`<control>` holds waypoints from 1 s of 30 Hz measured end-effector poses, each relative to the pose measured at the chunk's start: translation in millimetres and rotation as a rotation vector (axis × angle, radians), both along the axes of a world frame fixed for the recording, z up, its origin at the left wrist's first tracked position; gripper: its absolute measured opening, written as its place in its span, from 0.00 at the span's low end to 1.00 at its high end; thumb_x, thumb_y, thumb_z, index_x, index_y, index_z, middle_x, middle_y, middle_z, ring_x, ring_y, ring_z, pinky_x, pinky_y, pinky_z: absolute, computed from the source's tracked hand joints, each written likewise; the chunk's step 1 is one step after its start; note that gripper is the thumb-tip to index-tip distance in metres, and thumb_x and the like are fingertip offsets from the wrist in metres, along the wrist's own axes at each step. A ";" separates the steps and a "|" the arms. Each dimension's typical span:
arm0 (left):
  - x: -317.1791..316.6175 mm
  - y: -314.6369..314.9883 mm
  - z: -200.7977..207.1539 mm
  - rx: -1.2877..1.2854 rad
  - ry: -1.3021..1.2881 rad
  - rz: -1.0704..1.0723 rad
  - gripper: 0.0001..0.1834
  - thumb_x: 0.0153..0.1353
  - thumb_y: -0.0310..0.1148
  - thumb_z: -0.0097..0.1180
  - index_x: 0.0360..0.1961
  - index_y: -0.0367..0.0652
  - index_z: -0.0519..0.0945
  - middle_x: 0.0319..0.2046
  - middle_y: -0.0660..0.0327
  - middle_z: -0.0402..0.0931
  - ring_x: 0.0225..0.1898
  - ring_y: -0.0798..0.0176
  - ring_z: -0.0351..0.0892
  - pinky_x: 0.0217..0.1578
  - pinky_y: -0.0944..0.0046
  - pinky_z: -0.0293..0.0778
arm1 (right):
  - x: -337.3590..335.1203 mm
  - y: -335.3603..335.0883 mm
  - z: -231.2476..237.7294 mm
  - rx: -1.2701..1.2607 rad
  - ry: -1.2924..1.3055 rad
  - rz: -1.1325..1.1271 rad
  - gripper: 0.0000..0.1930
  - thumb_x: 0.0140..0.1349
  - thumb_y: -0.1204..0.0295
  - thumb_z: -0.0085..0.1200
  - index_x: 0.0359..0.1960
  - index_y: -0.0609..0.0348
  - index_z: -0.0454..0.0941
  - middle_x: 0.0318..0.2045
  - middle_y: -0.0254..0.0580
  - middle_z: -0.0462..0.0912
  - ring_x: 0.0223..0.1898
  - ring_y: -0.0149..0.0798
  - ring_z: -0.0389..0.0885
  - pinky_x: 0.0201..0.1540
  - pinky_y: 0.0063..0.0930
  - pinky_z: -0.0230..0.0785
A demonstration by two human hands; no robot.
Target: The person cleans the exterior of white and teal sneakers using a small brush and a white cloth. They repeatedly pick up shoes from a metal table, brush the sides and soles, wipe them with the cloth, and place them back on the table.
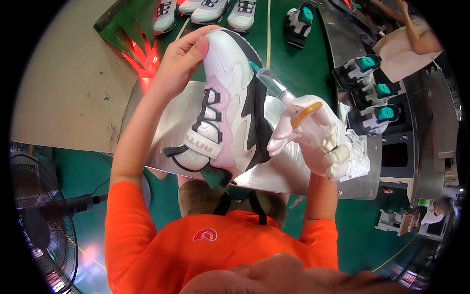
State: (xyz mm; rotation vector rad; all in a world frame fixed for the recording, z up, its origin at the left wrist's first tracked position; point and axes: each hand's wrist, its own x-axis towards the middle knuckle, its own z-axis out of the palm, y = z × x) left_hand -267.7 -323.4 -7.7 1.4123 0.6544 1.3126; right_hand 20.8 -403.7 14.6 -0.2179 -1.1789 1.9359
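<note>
A white, lilac and black sneaker [233, 108] stands tilted in front of me, its toe pointing away and its dark sole edge on the right. My left hand [182, 61] is closed around the toe, thumb on the upper. In a white glove, my right hand [316, 134] grips a clear syringe [275, 84] with a teal tip. That tip meets the seam between upper and sole near the toe. A tan, curved piece [307, 115] shows at the gloved fingers; I cannot tell whether it belongs to the syringe. The glove hides the syringe's rear end.
Beneath the sneaker is a metal work surface [289, 171]. Ahead, a green conveyor belt [274, 59] carries several sneakers [243, 15]. More sneakers [374, 119] with teal insides stand at right, near a person [411, 39]. Red light glows behind a cut green flap [117, 24]. A fan [44, 220] stands lower left.
</note>
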 end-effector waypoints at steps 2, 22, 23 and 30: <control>-3.5 1.3 -8.6 -0.045 -0.074 0.005 0.29 0.67 0.47 0.53 0.60 0.36 0.71 0.50 0.62 0.76 0.51 0.69 0.74 0.53 0.67 0.69 | -3.1 6.6 -10.6 -0.003 0.040 0.020 0.49 0.36 0.64 0.68 0.61 0.79 0.58 0.39 0.63 0.76 0.41 0.62 0.80 0.42 0.54 0.78; -27.5 -95.4 -41.0 -0.992 -0.026 -0.051 0.23 0.64 0.38 0.57 0.53 0.29 0.74 0.46 0.52 0.79 0.42 0.62 0.83 0.40 0.64 0.81 | 99.5 -105.0 -95.4 0.236 -1.024 -1.269 0.42 0.39 0.73 0.72 0.58 0.60 0.62 0.42 0.43 0.74 0.40 0.37 0.77 0.42 0.27 0.73; -16.7 -96.1 -36.3 -0.976 -0.112 -0.026 0.23 0.64 0.37 0.56 0.53 0.29 0.73 0.46 0.51 0.79 0.43 0.62 0.83 0.42 0.64 0.81 | 98.3 -110.7 -108.4 0.226 -1.103 -1.297 0.43 0.39 0.71 0.74 0.58 0.61 0.62 0.41 0.43 0.75 0.38 0.35 0.77 0.40 0.26 0.73; 28.4 8.1 -53.4 -0.899 -0.333 0.232 0.25 0.69 0.41 0.47 0.62 0.37 0.67 0.59 0.54 0.71 0.60 0.56 0.71 0.60 0.51 0.69 | 95.6 -112.2 -112.6 0.122 -0.966 -1.353 0.43 0.39 0.74 0.73 0.59 0.63 0.61 0.42 0.47 0.75 0.39 0.38 0.78 0.40 0.27 0.75</control>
